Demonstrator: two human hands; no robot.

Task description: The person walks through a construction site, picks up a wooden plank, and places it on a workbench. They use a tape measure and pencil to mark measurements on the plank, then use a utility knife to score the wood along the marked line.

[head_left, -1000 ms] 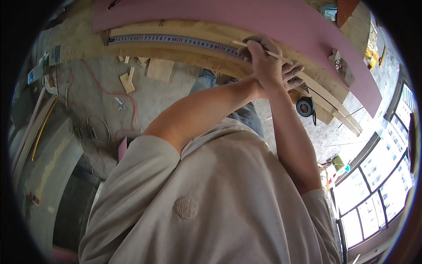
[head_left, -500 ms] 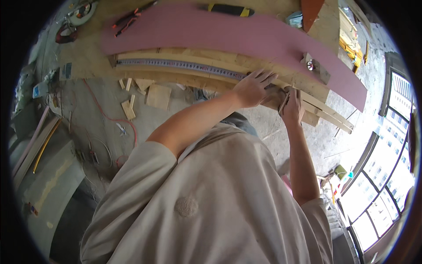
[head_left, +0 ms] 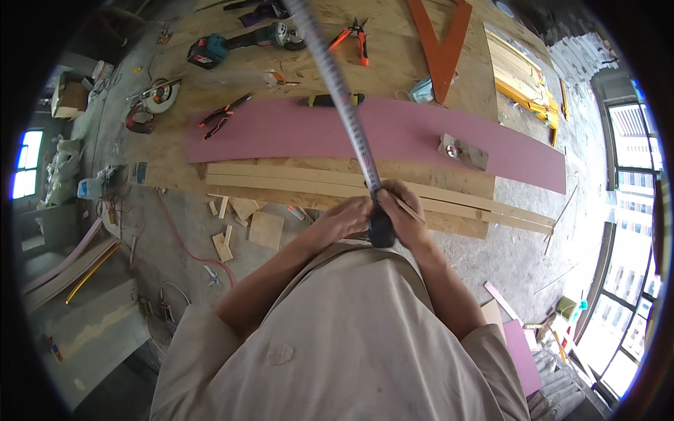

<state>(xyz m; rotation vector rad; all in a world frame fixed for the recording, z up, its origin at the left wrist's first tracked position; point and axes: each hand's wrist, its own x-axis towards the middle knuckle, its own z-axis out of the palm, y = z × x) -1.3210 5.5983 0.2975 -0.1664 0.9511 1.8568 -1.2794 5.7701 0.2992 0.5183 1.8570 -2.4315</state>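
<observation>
Tape measure point(head_left: 382, 231): at the waist, blade point(head_left: 350, 126) extended over the pink board point(head_left: 274, 140)
Right hand point(head_left: 406, 210): wrapped round the tape measure, likely steadying its long blade
Left hand point(head_left: 345, 219): bent beside it, grip impossible to tell

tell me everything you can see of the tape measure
The tape measure has a dark case and a pale, metal-looking blade with dark markings, too blurred to read. The blade is pulled out, slanting up-left in view across the pink board and out past the top edge, its tip unseen. The right hand grips the case; the left hand is close against it, contact unclear.
</observation>
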